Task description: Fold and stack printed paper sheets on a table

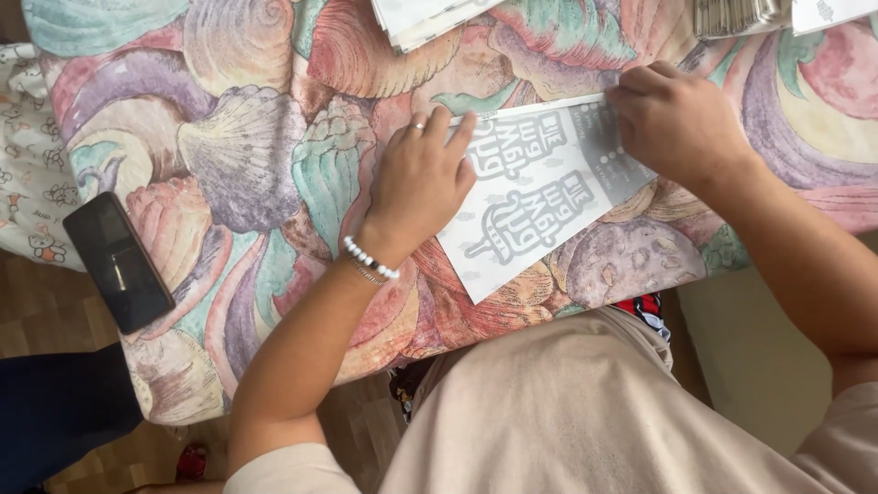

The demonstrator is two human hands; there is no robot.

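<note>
While the printed white sheet (540,197) lies flat and slanted on the shell-patterned surface (247,155), only its far edge looks turned over, so I judge the folding barely begun. My left hand (421,178) presses open-palmed on its left end, and my right hand (677,119) curls closed, pinching that far-right edge. More paper stacks (430,18) wait farther off, with a dark phone (117,261) near the left.

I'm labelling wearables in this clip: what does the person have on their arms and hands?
The left hand wears a thin ring on one finger and, at the wrist, a white bead bracelet beside a finer chain. The right hand shows nothing worn. Both forearms are bare; short beige sleeves start near the shoulders.
</note>
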